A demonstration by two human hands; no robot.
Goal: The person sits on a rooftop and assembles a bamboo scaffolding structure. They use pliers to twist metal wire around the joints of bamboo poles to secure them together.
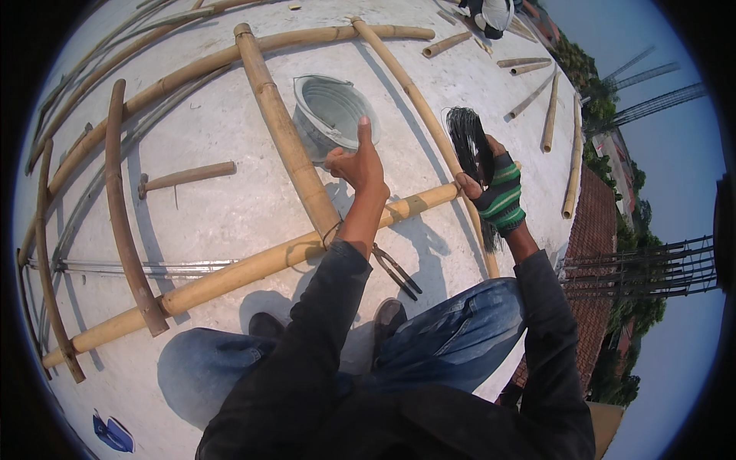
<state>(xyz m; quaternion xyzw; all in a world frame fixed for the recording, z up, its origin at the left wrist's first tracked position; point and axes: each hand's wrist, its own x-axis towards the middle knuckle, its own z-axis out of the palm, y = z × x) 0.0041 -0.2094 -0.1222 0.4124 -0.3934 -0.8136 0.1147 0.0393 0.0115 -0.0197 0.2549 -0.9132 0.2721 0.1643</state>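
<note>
a bundle of thin black wire (469, 138) is gripped in the right hand (497, 192), which is closed around it inside a green striped glove; the loops stick up above the fist and loose tails hang down below it, over the bamboo. the left hand (356, 162) is bare and raised, fingers curled in with the thumb poking up. nothing can be made out in it, though a single strand that thin could easily be missed, so whether it's pinching one can't be told.

right under the left forearm a bit of wire looks already looped around the crossing of two bamboo poles (307, 192), and pincers (397, 270) are lying on the concrete slab (222, 207) just by the person's shoe. a metal bucket (328, 113) sits beyond the crossing.

stuff that could go wrong, judged from this: the bundle could get tangled if one strand is yanked out against the rest. the bare left hand could be pricked by cut wire ends. the round poles could roll or slip at the joint if the tie isn't snugged. and the slab edge is close on the right, with rooftops below, so anything dropped there could be lost.
</note>
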